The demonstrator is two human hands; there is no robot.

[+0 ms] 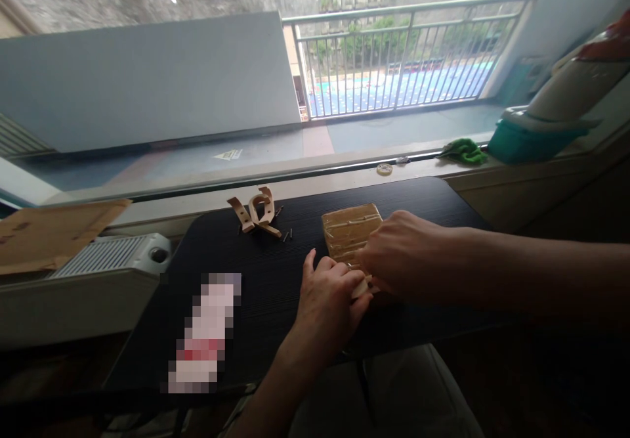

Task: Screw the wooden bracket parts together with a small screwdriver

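Note:
A flat brown packet point(350, 230) wrapped in clear film lies on the black table point(256, 280). My right hand point(406, 254) rests on the packet's near edge with its fingers curled round something small and pale that I cannot make out. My left hand point(327, 293) meets it at the same near corner, fingers bent and pinched against that pale bit. To the left, farther back, lie curved pale wooden pieces point(256, 213) with a few small dark pins point(287, 234) beside them.
A blurred white and red object point(204, 333) lies at the table's left front. A white heater point(98, 261) with cardboard point(49, 231) on it stands left. On the windowsill sit a tape roll point(384, 169), a green cloth point(465, 152) and a teal-based appliance point(536, 136).

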